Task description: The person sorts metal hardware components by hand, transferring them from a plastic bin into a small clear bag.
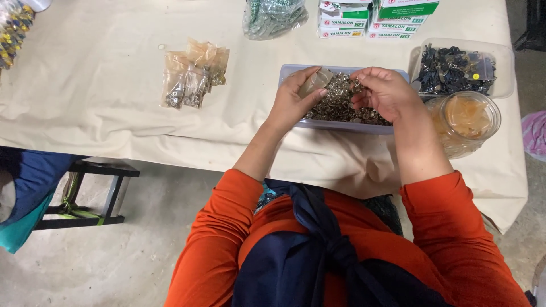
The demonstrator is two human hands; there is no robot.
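1. Presently, small clear bag held at its mouth in left hand, thumb and fingers pinched on the film, over the far-left end of the tray. Judged: thin, limp, near weightless; slippery film, best gripped at the open edge so it stays spread.
2. Right hand hovers over metal fittings heaped in the tray, fingertips closed narrowly on a few pieces beside the bag mouth. Judged: pieces small, hard, individually light, prone to snag and spill; take by pinch, few at a time.
3. Tray rests on the cream-covered table, near its front edge.
4. Right of tray: clear tub of dark parts; round jar of clear bags.
5. Left, well apart: filled bags. Far edge: stacked boxes.
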